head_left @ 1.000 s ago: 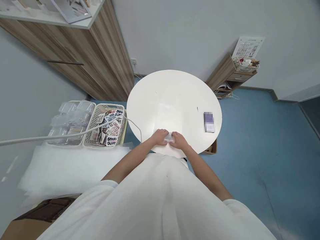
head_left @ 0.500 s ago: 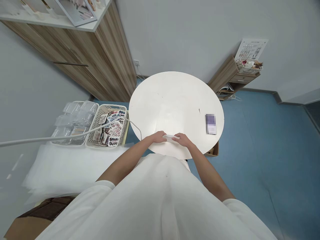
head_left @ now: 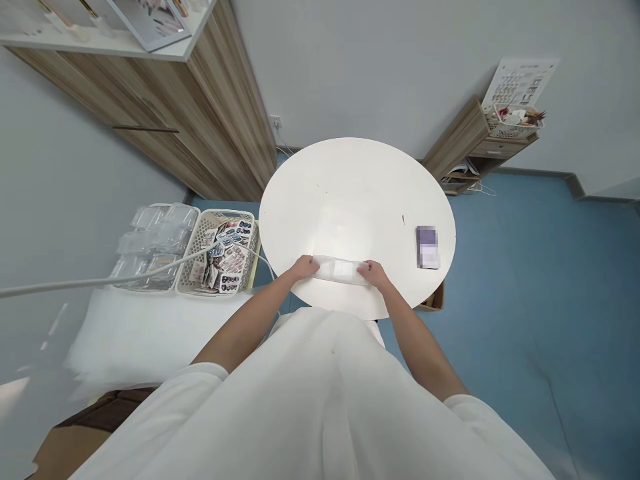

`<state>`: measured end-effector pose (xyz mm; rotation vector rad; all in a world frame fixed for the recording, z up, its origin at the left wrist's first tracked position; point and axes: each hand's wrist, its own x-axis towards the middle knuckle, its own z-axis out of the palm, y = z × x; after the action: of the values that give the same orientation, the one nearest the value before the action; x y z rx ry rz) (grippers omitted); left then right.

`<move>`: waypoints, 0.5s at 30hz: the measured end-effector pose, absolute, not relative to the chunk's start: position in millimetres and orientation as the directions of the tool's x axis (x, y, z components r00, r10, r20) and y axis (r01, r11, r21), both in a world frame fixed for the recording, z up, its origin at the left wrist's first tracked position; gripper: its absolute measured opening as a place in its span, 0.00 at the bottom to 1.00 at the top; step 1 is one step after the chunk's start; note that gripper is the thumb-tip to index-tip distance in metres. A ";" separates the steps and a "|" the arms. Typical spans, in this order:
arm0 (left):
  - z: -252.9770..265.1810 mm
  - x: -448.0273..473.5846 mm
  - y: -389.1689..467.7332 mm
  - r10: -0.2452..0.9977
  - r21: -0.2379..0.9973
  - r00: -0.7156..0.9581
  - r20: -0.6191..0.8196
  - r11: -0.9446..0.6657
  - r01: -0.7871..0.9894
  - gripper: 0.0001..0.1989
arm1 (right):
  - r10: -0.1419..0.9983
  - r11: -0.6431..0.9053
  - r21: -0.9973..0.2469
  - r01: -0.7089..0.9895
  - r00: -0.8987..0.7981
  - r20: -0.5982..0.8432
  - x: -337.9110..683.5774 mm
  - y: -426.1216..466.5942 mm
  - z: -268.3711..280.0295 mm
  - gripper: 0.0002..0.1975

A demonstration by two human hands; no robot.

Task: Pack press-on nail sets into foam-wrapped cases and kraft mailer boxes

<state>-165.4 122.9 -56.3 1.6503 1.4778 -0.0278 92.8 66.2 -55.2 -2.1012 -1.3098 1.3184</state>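
Note:
Between my two hands a translucent white packing wrap (head_left: 325, 268) is stretched flat along the near side of the round white table (head_left: 360, 187). A small white rectangular block (head_left: 344, 269) shows at its middle, under or inside the wrap. My left hand (head_left: 305, 267) is closed on the wrap's left end, fingers pinched. The right end is gripped the same way by my right hand (head_left: 373, 273). On the table's right side lies a purple and white packet (head_left: 427, 248), its face blurred, apart from my hands.
Left of the table stand a white basket (head_left: 183, 275) of printed packets and a basket of clear plastic boxes (head_left: 173, 237). White sheets (head_left: 150, 327) are stacked below them. A white cable (head_left: 165, 268) crosses over the baskets. A box (head_left: 434, 300) sits under the table's right edge.
My hands have moved apart, left and right. The wrap, earlier a short white bundle between them, is now drawn out into a wide strip. The view has shifted slightly.

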 end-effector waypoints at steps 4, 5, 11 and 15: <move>-56.3 -160.4 121.3 0.812 0.504 0.220 -0.541 0.103 0.858 0.07 | 0.847 -0.514 -0.617 0.596 0.238 -0.475 88.5 60.7 -62.0 0.10; -55.0 -159.0 119.7 0.822 0.493 0.209 -0.529 0.098 0.864 0.08 | 0.856 -0.502 -0.610 0.613 0.253 -0.451 86.3 58.6 -62.1 0.12; -41.9 -145.2 101.9 0.950 0.425 0.297 -0.091 -0.233 0.875 0.30 | 0.988 -0.156 -0.412 0.898 0.143 -0.062 69.0 46.0 -47.2 0.28; -40.5 -131.4 96.6 0.747 0.362 0.656 -0.110 -0.585 0.726 0.33 | 0.956 0.174 -0.309 0.935 -0.236 -0.174 60.2 44.0 -41.1 0.31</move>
<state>-131.4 96.6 -40.5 2.4992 1.1623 0.0765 60.2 44.0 -41.1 -1.9043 -2.3610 0.5480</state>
